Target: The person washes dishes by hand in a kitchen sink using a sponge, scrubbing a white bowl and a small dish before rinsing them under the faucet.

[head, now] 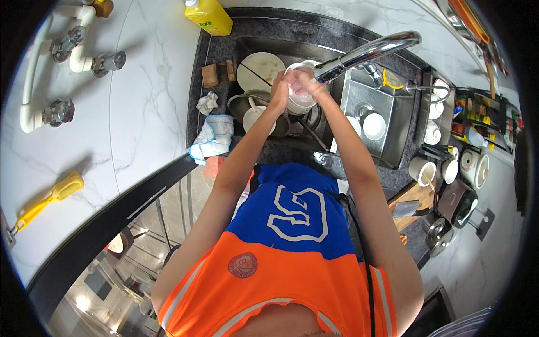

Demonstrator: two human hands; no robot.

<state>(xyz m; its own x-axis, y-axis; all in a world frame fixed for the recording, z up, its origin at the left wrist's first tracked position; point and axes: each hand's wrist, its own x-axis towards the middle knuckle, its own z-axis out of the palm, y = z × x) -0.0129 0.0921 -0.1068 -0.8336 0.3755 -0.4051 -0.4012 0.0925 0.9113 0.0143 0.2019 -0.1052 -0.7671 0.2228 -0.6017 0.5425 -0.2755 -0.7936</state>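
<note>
A stack of white bowls (300,108) sits under the chrome faucet (366,52) in the left sink basin. Water runs into the top bowl. My left hand (279,94) grips its left rim. From the right, my right hand (310,83) is at the same bowl, its fingers reaching inside over the rim; splashing water blurs them. Behind my left hand lies a stained white plate (261,69) with a dark, thin stick across it. Below my left wrist, a metal pot (242,110) holds a white bowl (257,120) with a light-handled spoon.
The right basin (389,126) contains white bowls (374,126). A yellow detergent bottle (210,19) stands behind the sink. A cloth (215,135) and crumpled tissue (207,103) lie on the left counter edge. At right, a cleaver (405,208) rests on a wooden board (404,194).
</note>
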